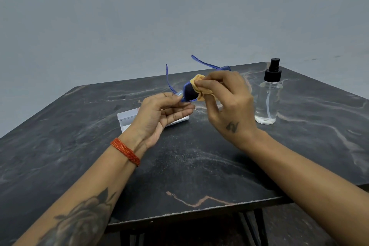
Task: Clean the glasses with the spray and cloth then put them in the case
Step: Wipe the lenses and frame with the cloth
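glasses (189,92) held level, temples pointing away

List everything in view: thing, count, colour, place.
blue plastic-framed glasses with dark lenses: 1, blue, held above the table, temples open
yellow cleaning cloth: 1, yellow, pressed on a lens
clear spray bottle with black pump top: 1, clear and black, upright at table right
white glasses case: 1, white, on table, partly hidden behind the left hand
dark marbled table: 1, black with pale veins
left hand: 1, pinches the frame's end
right hand: 1, pinches the cloth
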`<state>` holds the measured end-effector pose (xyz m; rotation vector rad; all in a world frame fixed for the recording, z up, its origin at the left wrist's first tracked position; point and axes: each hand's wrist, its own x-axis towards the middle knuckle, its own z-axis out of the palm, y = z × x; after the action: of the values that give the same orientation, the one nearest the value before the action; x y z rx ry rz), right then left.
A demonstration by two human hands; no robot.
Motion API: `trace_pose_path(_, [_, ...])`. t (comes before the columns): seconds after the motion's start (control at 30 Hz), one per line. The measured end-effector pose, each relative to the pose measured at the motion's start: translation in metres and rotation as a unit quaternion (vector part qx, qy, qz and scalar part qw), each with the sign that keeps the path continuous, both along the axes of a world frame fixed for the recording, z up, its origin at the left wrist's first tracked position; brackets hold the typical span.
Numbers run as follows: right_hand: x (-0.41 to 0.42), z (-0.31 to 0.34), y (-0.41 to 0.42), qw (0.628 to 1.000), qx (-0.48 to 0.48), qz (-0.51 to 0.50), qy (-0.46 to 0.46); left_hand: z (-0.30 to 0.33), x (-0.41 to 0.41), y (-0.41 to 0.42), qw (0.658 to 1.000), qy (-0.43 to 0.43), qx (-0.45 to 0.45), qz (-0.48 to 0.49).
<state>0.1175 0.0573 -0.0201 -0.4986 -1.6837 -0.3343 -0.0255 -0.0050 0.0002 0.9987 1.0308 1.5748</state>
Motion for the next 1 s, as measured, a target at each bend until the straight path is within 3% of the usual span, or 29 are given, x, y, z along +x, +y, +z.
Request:
trace_pose_path(0.37, [-0.0047, -0.0067, 0.0013, 0.992, 0.058, 0.073, -0.083, -0.0020, -0.0002, 0.0000, 1.000, 0.019, 0.004, -0.007])
trace_pose_path(0.73, [-0.0021, -0.0042, 0.0034, 1.000, -0.003, 0.012, 0.005, 0.0014, -0.0008, -0.0007, 1.000, -0.011, -0.010, 0.010])
trace_pose_path(1.0, [-0.0087, -0.0095, 0.0037, 0.993, 0.068, 0.047, -0.089, 0.0002, -0.0006, -0.0011, 1.000, -0.024, -0.001, 0.002])
